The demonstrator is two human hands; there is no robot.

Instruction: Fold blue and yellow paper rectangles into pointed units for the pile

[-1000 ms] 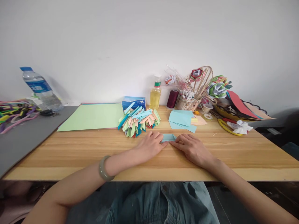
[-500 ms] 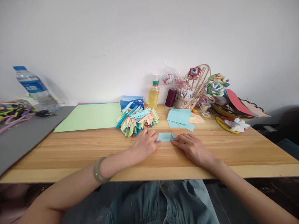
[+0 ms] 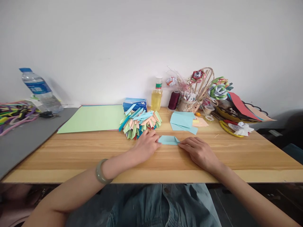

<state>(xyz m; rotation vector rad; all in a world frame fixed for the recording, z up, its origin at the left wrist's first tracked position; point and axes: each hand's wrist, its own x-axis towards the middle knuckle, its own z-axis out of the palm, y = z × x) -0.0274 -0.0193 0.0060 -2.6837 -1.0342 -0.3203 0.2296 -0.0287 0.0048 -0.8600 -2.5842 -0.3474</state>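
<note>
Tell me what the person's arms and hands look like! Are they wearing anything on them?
The left hand and the right hand have no gloves, and no sleeves show on the arms. Around the left wrist is a smooth, rounded, grey-green bangle. The right wrist has nothing on it.

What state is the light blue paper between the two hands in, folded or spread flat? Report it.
Folded: the paper shows creased, turned-in edges.
</note>
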